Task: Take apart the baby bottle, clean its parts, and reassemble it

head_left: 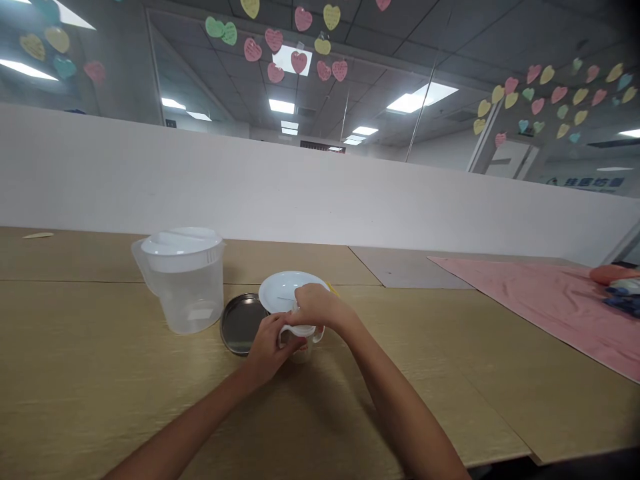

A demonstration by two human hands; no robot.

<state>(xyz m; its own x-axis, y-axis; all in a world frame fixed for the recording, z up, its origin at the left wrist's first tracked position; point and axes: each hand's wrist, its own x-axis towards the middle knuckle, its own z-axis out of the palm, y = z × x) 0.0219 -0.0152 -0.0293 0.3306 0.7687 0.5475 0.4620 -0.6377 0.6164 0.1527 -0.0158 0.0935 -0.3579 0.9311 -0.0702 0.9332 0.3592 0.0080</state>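
My left hand (271, 341) grips the side of a small white cup (301, 339) that stands on the wooden table (100, 387). My right hand (317, 307) is closed over the cup's top, fingers pinched at its rim or lid. Right behind the cup lies a white plate (280, 288), and a dark round metal dish (240, 324) lies to its left. A clear plastic pitcher (183, 280) with a white lid stands further left.
A white partition wall (300, 193) runs along the back of the table. A pink cloth (560, 300) covers the right end, with some coloured objects (617, 283) on it. Paper hearts stick on the glass above.
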